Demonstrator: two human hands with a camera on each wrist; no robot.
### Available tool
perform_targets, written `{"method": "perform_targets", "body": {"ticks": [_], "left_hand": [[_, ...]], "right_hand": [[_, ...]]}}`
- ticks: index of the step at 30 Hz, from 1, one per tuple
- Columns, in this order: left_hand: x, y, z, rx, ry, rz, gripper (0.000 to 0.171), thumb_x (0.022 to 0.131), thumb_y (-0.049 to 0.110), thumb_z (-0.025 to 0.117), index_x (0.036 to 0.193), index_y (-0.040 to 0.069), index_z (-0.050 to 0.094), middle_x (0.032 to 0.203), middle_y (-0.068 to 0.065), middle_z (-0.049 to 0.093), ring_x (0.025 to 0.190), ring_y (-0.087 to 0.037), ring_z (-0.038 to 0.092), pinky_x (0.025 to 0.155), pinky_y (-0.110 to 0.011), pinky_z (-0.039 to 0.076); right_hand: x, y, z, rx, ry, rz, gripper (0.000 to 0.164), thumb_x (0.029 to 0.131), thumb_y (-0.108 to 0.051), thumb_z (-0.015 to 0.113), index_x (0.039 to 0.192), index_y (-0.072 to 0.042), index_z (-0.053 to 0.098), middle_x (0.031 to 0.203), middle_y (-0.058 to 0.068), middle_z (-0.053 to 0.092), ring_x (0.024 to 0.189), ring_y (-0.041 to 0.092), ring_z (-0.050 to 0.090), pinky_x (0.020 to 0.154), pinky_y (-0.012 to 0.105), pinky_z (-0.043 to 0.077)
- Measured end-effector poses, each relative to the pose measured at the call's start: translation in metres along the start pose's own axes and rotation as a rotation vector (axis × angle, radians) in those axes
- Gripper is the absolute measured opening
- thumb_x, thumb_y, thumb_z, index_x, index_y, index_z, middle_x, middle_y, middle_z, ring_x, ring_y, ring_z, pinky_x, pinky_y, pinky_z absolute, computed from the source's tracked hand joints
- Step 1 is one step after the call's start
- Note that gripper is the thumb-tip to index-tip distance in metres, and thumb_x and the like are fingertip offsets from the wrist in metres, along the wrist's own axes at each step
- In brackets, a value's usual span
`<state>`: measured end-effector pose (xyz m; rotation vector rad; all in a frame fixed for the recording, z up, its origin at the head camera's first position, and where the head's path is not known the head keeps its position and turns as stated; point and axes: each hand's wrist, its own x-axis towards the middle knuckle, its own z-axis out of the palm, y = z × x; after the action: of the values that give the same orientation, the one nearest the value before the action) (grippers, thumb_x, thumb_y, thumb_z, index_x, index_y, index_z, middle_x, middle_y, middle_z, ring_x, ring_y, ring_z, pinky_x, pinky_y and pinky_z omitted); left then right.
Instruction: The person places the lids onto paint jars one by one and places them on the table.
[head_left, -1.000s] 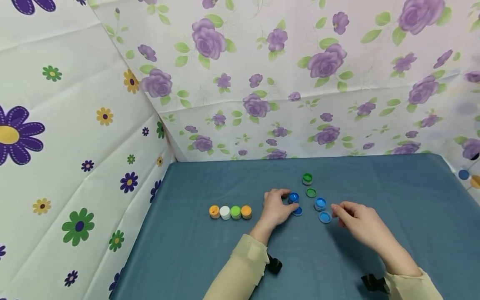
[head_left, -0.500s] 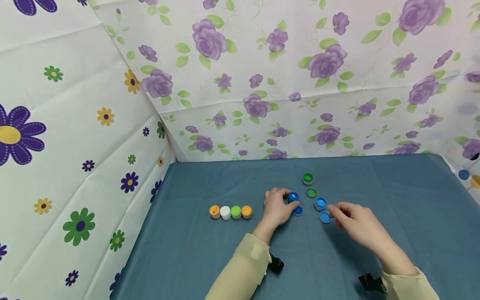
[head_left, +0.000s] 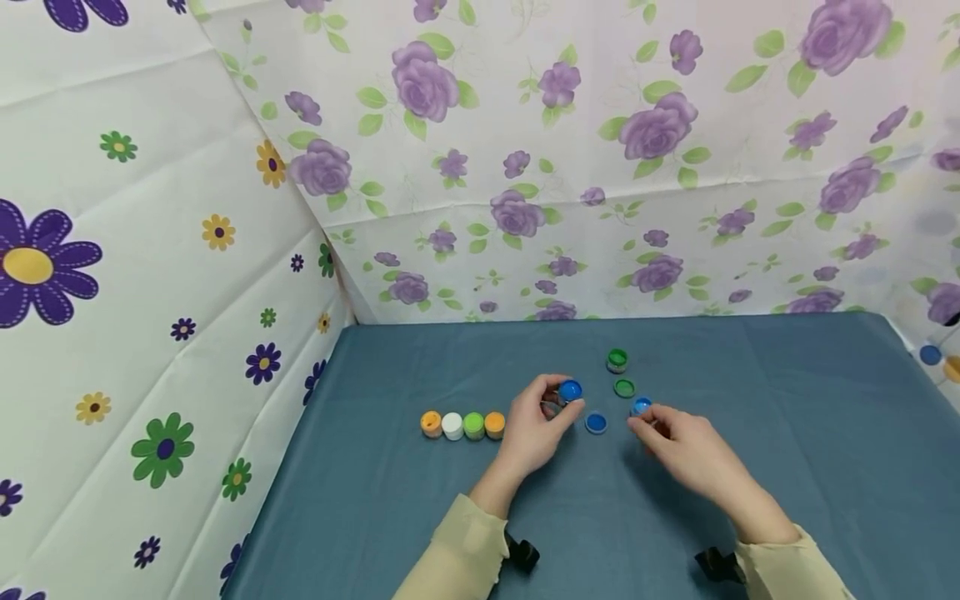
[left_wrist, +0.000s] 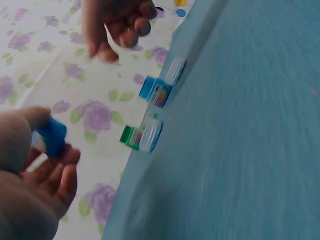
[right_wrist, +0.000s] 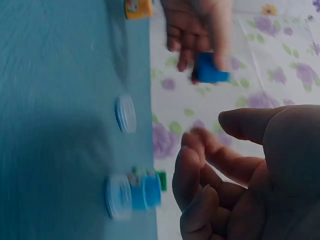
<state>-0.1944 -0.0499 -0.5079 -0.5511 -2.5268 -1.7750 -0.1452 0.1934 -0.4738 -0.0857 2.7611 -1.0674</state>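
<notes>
My left hand [head_left: 528,429] grips a small dark blue paint jar [head_left: 570,391] between thumb and fingers, raised over the cloth with its open mouth up. Its dark blue lid [head_left: 596,423] lies upturned on the table to the right. My right hand [head_left: 693,446] hovers beside a lighter blue paint jar [head_left: 641,406], with nothing in its fingers. In the right wrist view, thumb and fingertips stand apart, and the lighter blue lid [right_wrist: 118,196] lies by its jar. The head view has that lid hidden behind the right hand.
Further back stand an uncapped green jar [head_left: 617,360] and its lid [head_left: 624,388]. To the left, a row of several capped jars [head_left: 473,426] in orange, white and light green sits on the blue-grey tablecloth [head_left: 360,500]. Floral sheets hang behind and at the left.
The left hand has lifted the dark blue jar off the table and drawn it left, away from its lid. The right hand has shifted left, covering the lighter blue lid.
</notes>
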Motion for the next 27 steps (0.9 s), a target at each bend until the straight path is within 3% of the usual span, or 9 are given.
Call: {"method": "perform_targets", "body": {"ticks": [4,7,11,15,17,20,27], "left_hand": [[-0.009,-0.001,-0.015,-0.111,-0.093,0.044,0.039,0.113,0.029,0.059,0.149,0.014,0.06,0.118,-0.003,0.062,0.097,-0.03,0.063,0.082,-0.03,0.053],[-0.012,-0.004,-0.023,-0.2,-0.15,0.054,0.041,0.115,0.026,0.054,0.154,0.015,0.056,0.12,-0.007,0.06,0.104,-0.04,0.063,0.085,-0.032,0.053],[-0.014,-0.004,-0.028,-0.306,-0.183,0.061,0.044,0.112,0.017,0.061,0.155,0.01,0.052,0.126,-0.01,0.062,0.102,-0.026,0.065,0.085,-0.033,0.054],[-0.016,-0.003,-0.028,-0.384,-0.192,0.07,0.042,0.107,0.009,0.067,0.146,0.002,0.054,0.118,-0.012,0.066,0.097,-0.013,0.065,0.085,-0.037,0.056],[-0.016,-0.004,-0.027,-0.394,-0.187,0.074,0.038,0.106,0.008,0.069,0.141,0.003,0.057,0.111,-0.012,0.068,0.094,-0.014,0.065,0.083,-0.038,0.056],[-0.016,-0.005,-0.027,-0.381,-0.173,0.079,0.035,0.105,0.008,0.071,0.138,0.006,0.06,0.107,-0.009,0.068,0.09,-0.016,0.062,0.078,-0.029,0.052],[-0.014,-0.005,-0.031,-0.36,-0.165,0.078,0.035,0.103,0.011,0.073,0.137,0.009,0.062,0.106,-0.005,0.066,0.086,-0.016,0.059,0.076,-0.026,0.05]], "right_hand": [[0.013,-0.011,0.019,-0.068,0.044,-0.07,0.035,0.108,-0.035,0.069,0.133,-0.011,0.071,0.108,0.005,0.072,0.087,0.02,0.068,0.07,0.043,0.057],[0.021,-0.019,0.032,-0.117,0.08,-0.106,0.042,0.104,-0.025,0.075,0.142,-0.009,0.066,0.127,0.016,0.067,0.089,0.022,0.067,0.072,0.045,0.058],[0.029,-0.025,0.047,-0.199,0.113,-0.116,0.05,0.101,-0.019,0.078,0.147,-0.008,0.063,0.144,0.024,0.056,0.092,0.029,0.068,0.07,0.047,0.058],[0.032,-0.026,0.056,-0.283,0.123,-0.118,0.046,0.1,-0.017,0.079,0.143,-0.009,0.067,0.139,0.026,0.058,0.106,0.04,0.07,0.078,0.056,0.061],[0.033,-0.025,0.058,-0.308,0.118,-0.122,0.042,0.099,-0.016,0.08,0.139,-0.008,0.07,0.131,0.024,0.061,0.1,0.038,0.07,0.077,0.054,0.061],[0.034,-0.024,0.06,-0.32,0.108,-0.118,0.037,0.099,-0.014,0.08,0.134,-0.008,0.072,0.121,0.021,0.063,0.094,0.035,0.07,0.075,0.053,0.061],[0.037,-0.022,0.062,-0.323,0.105,-0.098,0.032,0.097,-0.016,0.082,0.127,-0.009,0.074,0.117,0.019,0.064,0.092,0.033,0.07,0.072,0.052,0.061]]}}
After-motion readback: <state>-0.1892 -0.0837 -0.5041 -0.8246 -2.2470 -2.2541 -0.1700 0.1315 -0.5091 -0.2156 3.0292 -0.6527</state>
